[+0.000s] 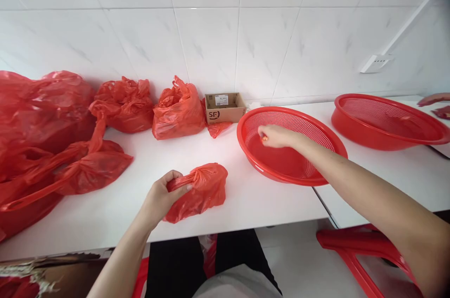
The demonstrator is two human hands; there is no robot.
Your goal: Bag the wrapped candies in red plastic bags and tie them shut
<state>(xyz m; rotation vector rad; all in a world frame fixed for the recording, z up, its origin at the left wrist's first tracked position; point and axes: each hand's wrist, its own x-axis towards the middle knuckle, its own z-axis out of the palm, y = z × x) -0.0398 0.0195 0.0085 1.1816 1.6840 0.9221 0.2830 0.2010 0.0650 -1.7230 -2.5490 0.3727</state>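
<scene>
Red bag (198,192) gripped at its neck by left hand (162,197), on white table (105,213).
R hand (276,136) over red basket (267,167), fingers pinched on sth small, possibly orange.

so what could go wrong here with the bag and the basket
1. The left hand pinches the small red bag only at its bunched neck, near the table's front edge; a slipping grip might drop it.
2. The red basket overhangs the table's end, so the right hand pressing inside could tip it.
</scene>
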